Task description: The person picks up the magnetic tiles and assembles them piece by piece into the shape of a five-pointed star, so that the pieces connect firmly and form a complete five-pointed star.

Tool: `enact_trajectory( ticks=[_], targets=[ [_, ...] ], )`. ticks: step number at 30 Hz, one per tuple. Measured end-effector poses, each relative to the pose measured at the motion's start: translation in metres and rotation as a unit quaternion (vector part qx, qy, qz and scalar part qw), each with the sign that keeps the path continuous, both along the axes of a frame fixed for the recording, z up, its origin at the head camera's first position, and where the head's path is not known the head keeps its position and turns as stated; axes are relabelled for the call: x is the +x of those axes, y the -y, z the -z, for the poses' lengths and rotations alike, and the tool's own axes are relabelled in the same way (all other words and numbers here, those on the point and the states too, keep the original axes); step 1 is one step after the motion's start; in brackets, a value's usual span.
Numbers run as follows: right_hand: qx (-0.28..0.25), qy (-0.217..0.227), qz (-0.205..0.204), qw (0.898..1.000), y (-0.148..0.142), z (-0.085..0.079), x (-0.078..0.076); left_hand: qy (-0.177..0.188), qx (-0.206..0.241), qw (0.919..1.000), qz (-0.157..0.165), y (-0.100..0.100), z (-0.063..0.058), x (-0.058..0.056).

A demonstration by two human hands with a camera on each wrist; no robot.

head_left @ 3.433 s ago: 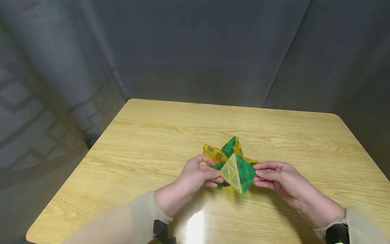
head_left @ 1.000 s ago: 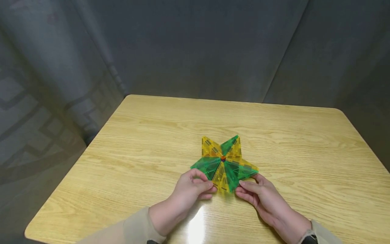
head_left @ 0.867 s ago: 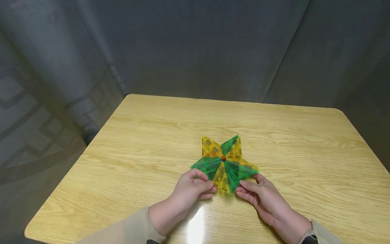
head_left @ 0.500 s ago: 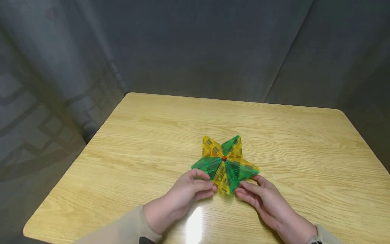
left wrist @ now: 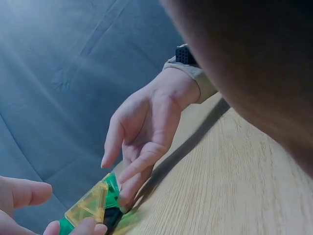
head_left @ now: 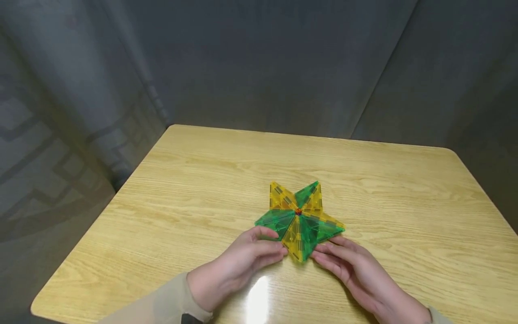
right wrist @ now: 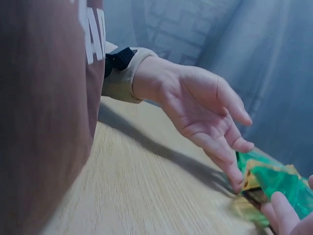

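Note:
A five-pointed star of see-through green and yellow magnetic tiles point(head_left: 309, 231) sits on the wooden table, with a small reddish spot at its centre. My left hand point(head_left: 238, 258) is at its near left side, the fingertips right at the tile edges and the fingers loosely bent. On the near right, my right hand point(head_left: 360, 272) has its fingers extended beside the green tiles. The left wrist view shows the right hand point(left wrist: 146, 122) with relaxed fingers at the star's edge. In the right wrist view, the left hand point(right wrist: 200, 107) has its palm facing the star and its thumb apart.
The pale wooden table point(head_left: 194, 180) has rounded corners at the back. Behind it hangs a dark grey curtain point(head_left: 259, 67), with patterned cloth point(head_left: 36, 148) on the left. A bright light reflection lies near the table's front.
Earlier both hands held the star's near point raised; since then it has come down, so the star faces up. The fingers have loosened, and the right hand has drawn slightly back from the tiles.

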State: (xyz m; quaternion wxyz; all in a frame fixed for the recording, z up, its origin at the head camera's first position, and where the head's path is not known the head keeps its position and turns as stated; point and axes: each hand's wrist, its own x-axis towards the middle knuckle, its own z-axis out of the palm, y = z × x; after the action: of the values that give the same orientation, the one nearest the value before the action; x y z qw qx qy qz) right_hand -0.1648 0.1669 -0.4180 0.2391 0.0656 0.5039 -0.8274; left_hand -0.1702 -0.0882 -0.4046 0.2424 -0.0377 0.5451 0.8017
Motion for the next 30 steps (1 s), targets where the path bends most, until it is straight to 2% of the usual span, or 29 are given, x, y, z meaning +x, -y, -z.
enact_trajectory(
  ticks=[8, 12, 18, 23, 30],
  targets=[
    [0.005, 0.002, 0.001, 1.000, 0.000, -0.005, 0.006, -0.009, 0.003, 1.0000, 0.001, 0.003, 0.001, 0.000],
    [0.026, -0.007, -0.003, 1.000, -0.004, -0.003, 0.007, -0.017, 0.001, 0.9999, 0.003, 0.007, 0.001, 0.001],
    [0.052, -0.021, 0.011, 0.998, -0.014, -0.004, 0.001, -0.061, -0.064, 0.9954, 0.037, 0.026, -0.005, 0.004],
    [0.047, -0.035, 0.019, 0.998, -0.021, -0.006, -0.007, -0.099, -0.112, 0.9877, 0.046, 0.043, -0.010, -0.004],
    [0.060, -0.054, 0.025, 0.996, -0.020, -0.014, -0.026, -0.107, -0.108, 0.9857, 0.072, 0.054, -0.004, -0.017]
  ],
)
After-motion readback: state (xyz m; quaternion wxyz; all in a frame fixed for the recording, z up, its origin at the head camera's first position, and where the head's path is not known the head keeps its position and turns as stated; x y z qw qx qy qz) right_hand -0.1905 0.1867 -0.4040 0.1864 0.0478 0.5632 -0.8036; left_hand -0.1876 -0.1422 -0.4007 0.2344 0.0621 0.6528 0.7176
